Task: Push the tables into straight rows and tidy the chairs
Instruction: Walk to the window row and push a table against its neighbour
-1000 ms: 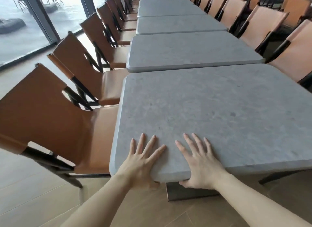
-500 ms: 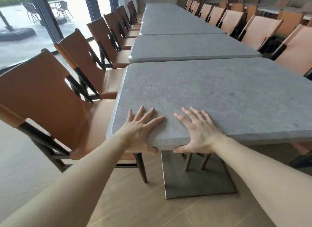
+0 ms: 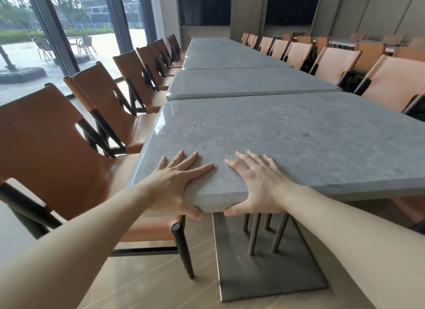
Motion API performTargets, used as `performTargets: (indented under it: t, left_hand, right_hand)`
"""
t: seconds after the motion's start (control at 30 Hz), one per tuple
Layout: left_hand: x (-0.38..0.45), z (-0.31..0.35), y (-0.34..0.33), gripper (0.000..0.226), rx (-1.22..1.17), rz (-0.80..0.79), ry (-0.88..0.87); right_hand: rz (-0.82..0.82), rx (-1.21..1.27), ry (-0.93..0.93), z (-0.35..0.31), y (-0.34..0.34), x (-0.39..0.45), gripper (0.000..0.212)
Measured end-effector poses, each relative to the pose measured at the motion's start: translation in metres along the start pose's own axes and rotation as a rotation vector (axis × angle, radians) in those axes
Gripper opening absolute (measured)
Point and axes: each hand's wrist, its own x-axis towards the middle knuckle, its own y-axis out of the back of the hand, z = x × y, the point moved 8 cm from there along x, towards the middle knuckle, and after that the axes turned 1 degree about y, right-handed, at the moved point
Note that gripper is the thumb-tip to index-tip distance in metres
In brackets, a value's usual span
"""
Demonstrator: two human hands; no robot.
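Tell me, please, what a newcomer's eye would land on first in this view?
First, the two bare hands: the left hand and right hand lie flat on the near edge of the grey table, thumbs hooked under it. Behind it, more tables run toward the far wall, with brown chairs lining the window side on the left.

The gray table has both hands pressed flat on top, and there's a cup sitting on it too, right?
Not quite. In the head view both the left hand and the right hand do press on the gray table, but no cup sits on it.
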Motion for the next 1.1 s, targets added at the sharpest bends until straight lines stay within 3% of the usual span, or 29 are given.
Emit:
performTargets:
  t: [0.33, 0.6, 0.8, 0.9, 0.97, 1.03, 1.1]
  left_hand:
    - [-0.002, 0.001, 0.002, 0.113, -0.043, -0.007, -0.002]
    - [0.002, -0.003, 0.003, 0.071, -0.085, 0.01, 0.048]
    - [0.0, 0.0, 0.007, 0.066, -0.065, -0.049, 0.081]
    - [0.001, 0.002, 0.026, 0.063, 0.015, -0.188, 0.119]
    - [0.008, 0.014, 0.056, 0.06, 0.029, -0.285, 0.137]
    - [0.013, 0.033, 0.1, 0.05, -0.135, -0.182, 0.177]
    - [0.004, 0.051, 0.139, 0.043, -0.431, 0.006, 0.217]
  right_hand:
    - [-0.014, 0.014, -0.005, 0.002, -0.001, 0.001, 0.128]
    - [-0.063, 0.058, -0.029, 0.003, -0.001, -0.001, 0.123]
    - [-0.095, 0.22, -0.159, 0.0, 0.013, 0.003, 0.093]
    - [-0.228, 0.228, -0.263, -0.005, 0.027, 0.012, 0.071]
    - [-0.297, 0.364, -0.382, -0.011, 0.05, 0.02, 0.046]
    - [-0.187, 0.581, -0.434, -0.023, 0.086, 0.025, 0.026]
    - [-0.036, 0.761, -0.419, -0.035, 0.127, 0.016, 0.021]
